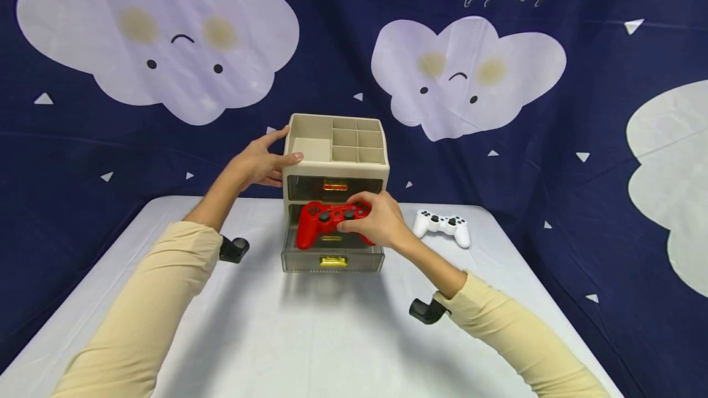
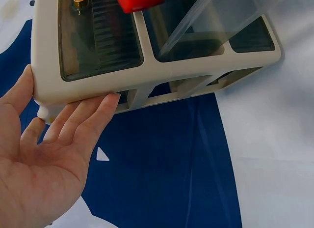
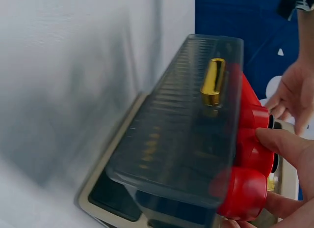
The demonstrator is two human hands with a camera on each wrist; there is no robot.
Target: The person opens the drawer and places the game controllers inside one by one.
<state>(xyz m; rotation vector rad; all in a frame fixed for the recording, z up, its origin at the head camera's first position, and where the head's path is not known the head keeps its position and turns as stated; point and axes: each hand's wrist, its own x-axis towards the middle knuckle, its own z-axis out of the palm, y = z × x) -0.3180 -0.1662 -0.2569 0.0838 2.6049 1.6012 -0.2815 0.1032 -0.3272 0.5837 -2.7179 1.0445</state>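
A cream desktop organizer [image 1: 337, 169] has a see-through drawer [image 1: 298, 261] with a gold handle pulled out. My right hand [image 1: 378, 220] pinches a red game controller [image 1: 311, 226] by its right side, thumb on the front. In the right wrist view, part of the red game controller [image 3: 252, 132] shows through the drawer's front panel [image 3: 176, 125], and the rest stands above its rim. My left hand [image 1: 257, 161] rests on the organizer's upper left corner. In the left wrist view, its fingers [image 2: 93, 121] lie fairly straight along the side wall.
A white game controller [image 1: 441, 226] lies on the white table [image 1: 332, 336], right of the organizer. Divided compartments [image 1: 358, 140] form the organizer's top, above a closed upper drawer [image 1: 304, 188]. A dark blue cloth [image 1: 332, 29] with clouds hangs behind the table.
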